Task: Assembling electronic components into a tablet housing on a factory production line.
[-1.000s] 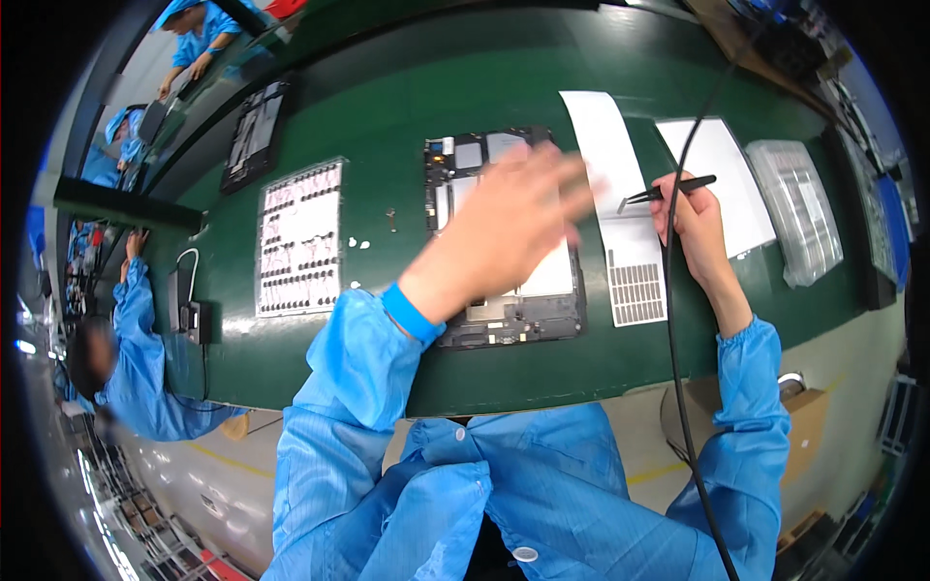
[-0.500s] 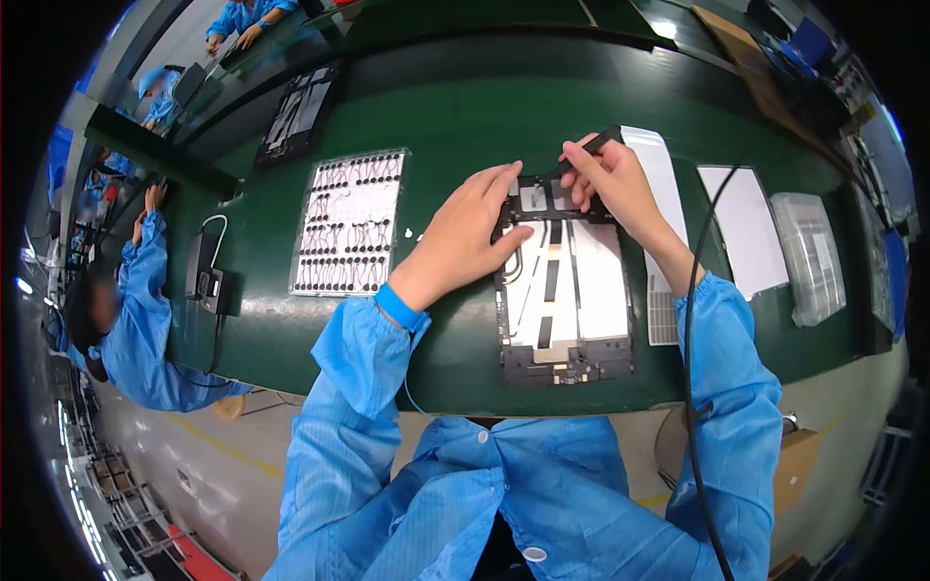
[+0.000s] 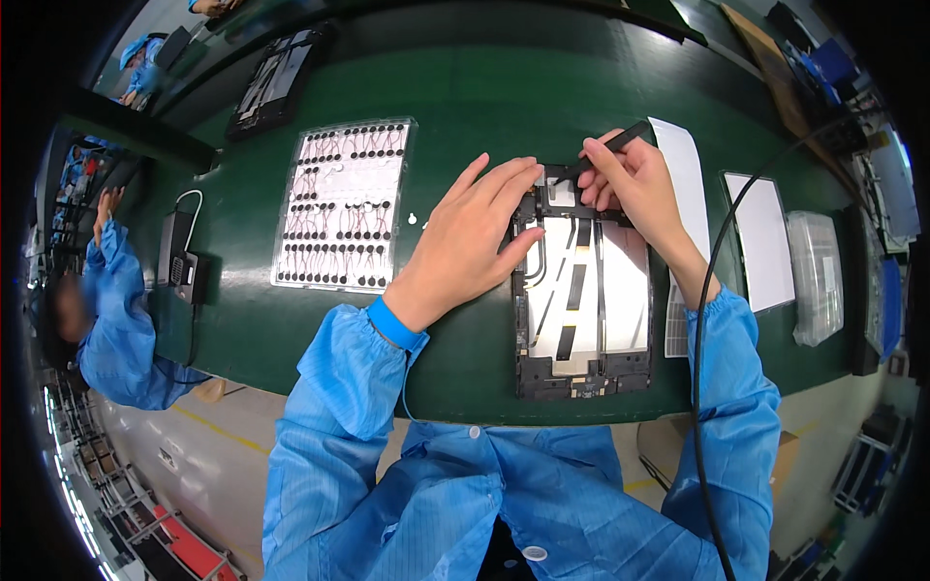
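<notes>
Grip clamped on black tweezers, the right hand apparently works at the far end of the bared tablet, near on the bench; next likely needs steady tips while the left hand, fingers apart, braces it.

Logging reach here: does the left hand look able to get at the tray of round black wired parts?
Probably yes: the left hand rests at the left edge of the opened tablet, with only small white bits between it and the tray.
</notes>
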